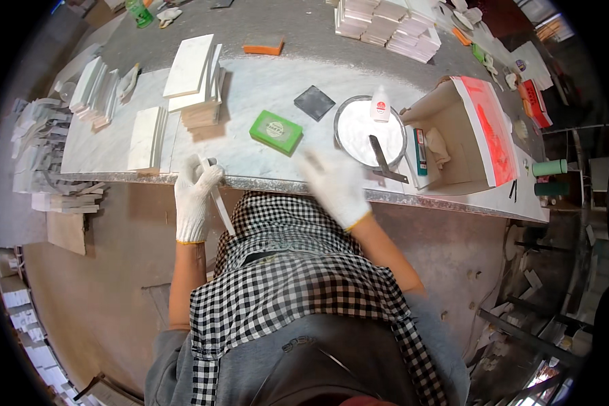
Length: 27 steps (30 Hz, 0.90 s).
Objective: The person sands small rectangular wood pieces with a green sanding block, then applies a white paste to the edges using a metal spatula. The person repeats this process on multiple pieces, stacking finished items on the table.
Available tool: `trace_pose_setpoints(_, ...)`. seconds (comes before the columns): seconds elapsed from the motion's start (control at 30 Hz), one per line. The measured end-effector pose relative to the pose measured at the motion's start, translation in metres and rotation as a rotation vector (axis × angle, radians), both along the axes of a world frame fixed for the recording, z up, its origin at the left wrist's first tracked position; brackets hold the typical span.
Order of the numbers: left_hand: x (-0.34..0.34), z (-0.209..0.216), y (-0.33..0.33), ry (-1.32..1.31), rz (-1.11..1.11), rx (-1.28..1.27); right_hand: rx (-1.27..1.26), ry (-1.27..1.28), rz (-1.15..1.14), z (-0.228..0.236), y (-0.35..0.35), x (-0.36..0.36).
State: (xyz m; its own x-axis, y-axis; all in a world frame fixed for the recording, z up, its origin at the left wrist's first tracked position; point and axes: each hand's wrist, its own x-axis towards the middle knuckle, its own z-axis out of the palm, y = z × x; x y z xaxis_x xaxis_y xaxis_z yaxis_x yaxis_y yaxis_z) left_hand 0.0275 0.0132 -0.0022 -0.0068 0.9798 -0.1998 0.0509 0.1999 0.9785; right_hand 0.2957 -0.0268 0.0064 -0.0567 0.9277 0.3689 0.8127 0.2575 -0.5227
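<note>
My left hand [197,177], in a white knit glove, is closed on a thin white tile [222,211] at the table's front edge. The tile appears edge-on and slants down in front of my checked apron. My right hand [333,186], gloved alike, hovers by the front edge to the right, its fingers smeared by motion. Beyond it, a green rectangular block [276,132] with a pale round mark lies on the marble tabletop [243,88]. A dark square pad [314,103] rests farther back. Right of that, a round bowl [338,135] contains white material, with a dark scraper [380,157] across its near rim.
Stacked white tiles [191,68] stand at the left, with shorter stacks [147,139] nearby. A white bottle [380,105] is at the bowl. An open cardboard box [463,135] sits at the right. An orange block [264,46] and more piled tiles [386,30] lie farther back.
</note>
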Motion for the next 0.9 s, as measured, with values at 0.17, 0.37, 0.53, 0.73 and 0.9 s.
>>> trace_pose_setpoints(0.17, 0.022, 0.011, 0.006, -0.296, -0.156, -0.114, -0.043, -0.191, -0.484, -0.007, -0.014, 0.085)
trace_pose_setpoints(0.37, 0.077, 0.006, 0.023, -0.49, -0.504, -0.305, -0.368, -0.204, -0.634, 0.003, -0.034, 0.099)
trace_pose_setpoints(0.53, 0.122, 0.019, 0.027, -0.471, -0.45, -0.42, -0.419, -0.181, -0.608, -0.002, -0.034, 0.098)
trace_pose_setpoints(0.73, 0.151, -0.003, 0.049, -0.513, -0.528, -0.49, -0.454, 0.048, -0.573, -0.001, -0.034, 0.104)
trace_pose_setpoints(0.9, 0.16, -0.011, 0.057, -0.441, -0.616, -0.335, -0.366, 0.149, -0.558, -0.005, -0.033, 0.116)
